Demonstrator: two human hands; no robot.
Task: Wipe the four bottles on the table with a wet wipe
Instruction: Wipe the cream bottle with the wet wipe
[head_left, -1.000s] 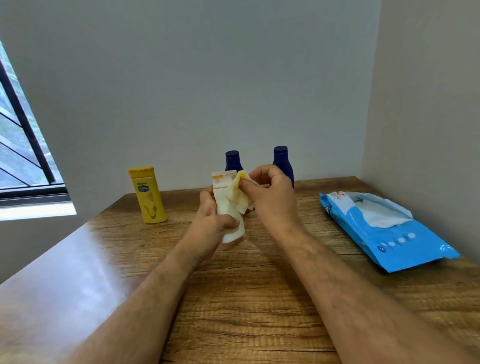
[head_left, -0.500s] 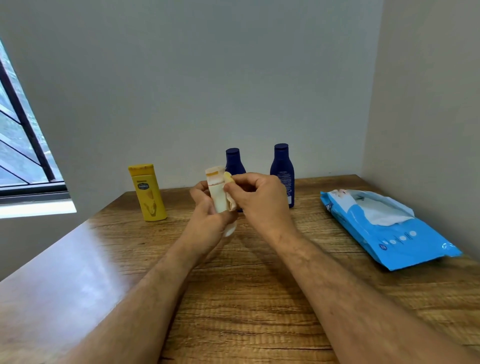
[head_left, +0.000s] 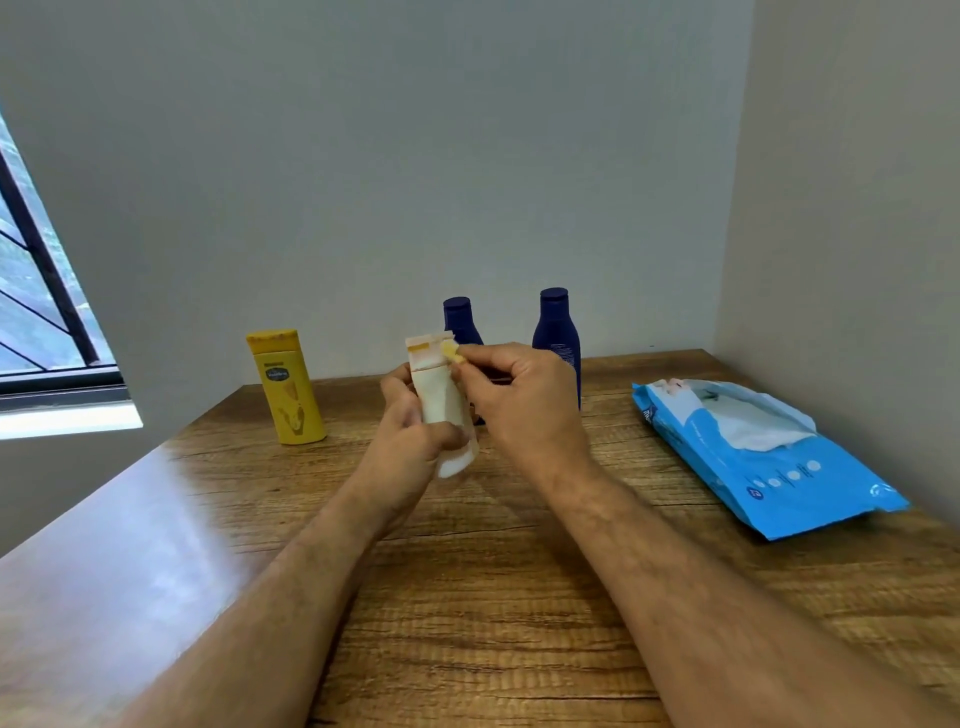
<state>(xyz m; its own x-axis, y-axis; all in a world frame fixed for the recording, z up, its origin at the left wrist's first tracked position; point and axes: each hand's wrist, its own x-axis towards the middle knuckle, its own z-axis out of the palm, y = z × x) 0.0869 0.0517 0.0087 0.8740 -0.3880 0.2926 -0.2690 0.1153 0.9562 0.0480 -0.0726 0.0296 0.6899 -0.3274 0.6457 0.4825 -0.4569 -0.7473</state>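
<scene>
Bottle (head_left: 441, 405), cream plastic and flat-sided, sits upright in the left hand's (head_left: 410, 441) curled grip; right hand (head_left: 519, 400) pinches a crumpled yellow-stained wipe (head_left: 450, 353) against its cap.

**Materials and Surface Finish**

The counter (head_left: 519, 597) is wood-grain, brown, with a semi-gloss finish that reflects window light at its left side. The yellow bottle (head_left: 287, 389) and two dark blue bottles (head_left: 557, 343) look like smooth plastic with a low sheen. The cream bottle (head_left: 441, 405) is smooth, pale plastic. The wipe pack (head_left: 779, 467) is glossy blue plastic film, wrinkled. The walls (head_left: 363, 156) are matt painted.
</scene>
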